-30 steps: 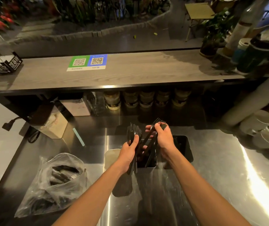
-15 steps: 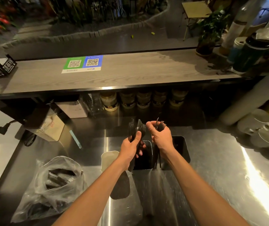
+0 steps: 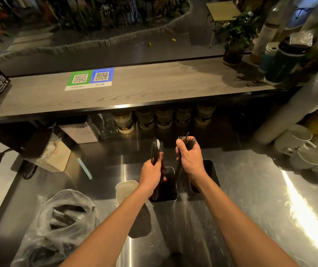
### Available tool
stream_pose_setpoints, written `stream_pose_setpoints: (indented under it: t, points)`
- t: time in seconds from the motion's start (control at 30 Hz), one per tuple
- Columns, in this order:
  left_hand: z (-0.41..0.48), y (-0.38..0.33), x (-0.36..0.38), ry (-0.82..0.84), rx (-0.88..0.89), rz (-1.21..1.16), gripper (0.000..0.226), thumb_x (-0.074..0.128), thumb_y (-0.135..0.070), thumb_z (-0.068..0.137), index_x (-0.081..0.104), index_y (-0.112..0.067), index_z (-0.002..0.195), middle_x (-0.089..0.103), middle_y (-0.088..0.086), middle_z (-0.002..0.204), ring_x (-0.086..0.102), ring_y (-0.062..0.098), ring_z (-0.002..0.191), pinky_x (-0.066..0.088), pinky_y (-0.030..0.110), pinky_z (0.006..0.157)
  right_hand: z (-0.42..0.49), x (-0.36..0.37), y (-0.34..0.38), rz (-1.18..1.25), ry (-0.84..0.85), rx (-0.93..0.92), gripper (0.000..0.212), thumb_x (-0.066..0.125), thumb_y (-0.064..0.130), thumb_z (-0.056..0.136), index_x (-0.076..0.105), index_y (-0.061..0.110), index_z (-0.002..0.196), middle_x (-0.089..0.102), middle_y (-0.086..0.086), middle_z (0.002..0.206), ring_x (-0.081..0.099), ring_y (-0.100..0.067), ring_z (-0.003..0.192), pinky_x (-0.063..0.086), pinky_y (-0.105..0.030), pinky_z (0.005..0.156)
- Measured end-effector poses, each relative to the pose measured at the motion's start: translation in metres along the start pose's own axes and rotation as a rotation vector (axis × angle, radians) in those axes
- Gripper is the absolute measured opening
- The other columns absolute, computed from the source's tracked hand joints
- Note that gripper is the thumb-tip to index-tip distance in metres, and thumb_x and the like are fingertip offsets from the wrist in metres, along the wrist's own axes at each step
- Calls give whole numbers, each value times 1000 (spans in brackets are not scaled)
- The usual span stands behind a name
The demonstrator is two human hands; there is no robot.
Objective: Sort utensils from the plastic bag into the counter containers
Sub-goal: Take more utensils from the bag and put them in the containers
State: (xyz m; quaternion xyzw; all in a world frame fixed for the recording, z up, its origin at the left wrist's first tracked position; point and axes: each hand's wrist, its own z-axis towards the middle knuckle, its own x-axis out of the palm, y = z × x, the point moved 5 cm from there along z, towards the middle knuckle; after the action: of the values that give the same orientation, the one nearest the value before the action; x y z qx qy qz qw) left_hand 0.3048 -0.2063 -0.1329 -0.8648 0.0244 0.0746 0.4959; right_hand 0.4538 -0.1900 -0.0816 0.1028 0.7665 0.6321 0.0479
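Since each kind likely needs its own bin, the left hand (image 3: 152, 173) wraps curled fingers round slim black plastic utensils (image 3: 156, 149), and the right hand (image 3: 191, 161) grips black plastic forks (image 3: 188, 140). Handles hang toward separate rectangular steel containers (image 3: 164, 200) below the fingers.

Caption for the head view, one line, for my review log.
Left hand grips black utensils, right hand grips black forks, over the containers on a steel counter.
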Motion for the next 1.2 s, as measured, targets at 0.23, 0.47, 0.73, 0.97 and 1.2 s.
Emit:
stream_pose_setpoints:
  t: [0.23,0.47,0.73,0.97,1.2]
  points:
    - [0,-3,17,61,64,137,19,56,-42,100,68,-28,103,74,3,89,71,25,86,58,46,83,-2,12,-2,-125,142,10,28,83,29,81,69,16,101,74,0,90,73,-8,86,55,-18,73]
    - [-5,-6,37,272,66,133,19,69,-32,94,68,-18,108,68,-7,76,62,5,65,47,23,61,6,-17,2,-266,39,-34,13,65,23,95,69,11,93,71,-8,88,68,-14,81,52,-21,69]
    - [-12,-10,40,429,-14,-12,36,78,-39,81,65,-12,100,65,-10,63,54,4,53,40,21,54,2,-26,8,-99,-65,-103,12,52,19,103,60,13,98,69,-3,90,65,-9,77,53,-19,68]
    - [-5,-5,8,346,-65,-102,49,78,-59,76,51,-19,73,44,-5,58,34,8,46,28,19,44,6,-20,16,95,-118,-106,7,50,18,104,56,19,107,72,-9,98,73,-19,90,59,-29,82]
    - [-7,-1,-19,214,-98,-165,56,56,-70,87,39,-23,61,37,-3,58,34,11,46,21,21,42,2,-3,18,189,-143,-136,9,50,10,103,55,17,107,65,-4,92,68,-13,82,59,-30,81]
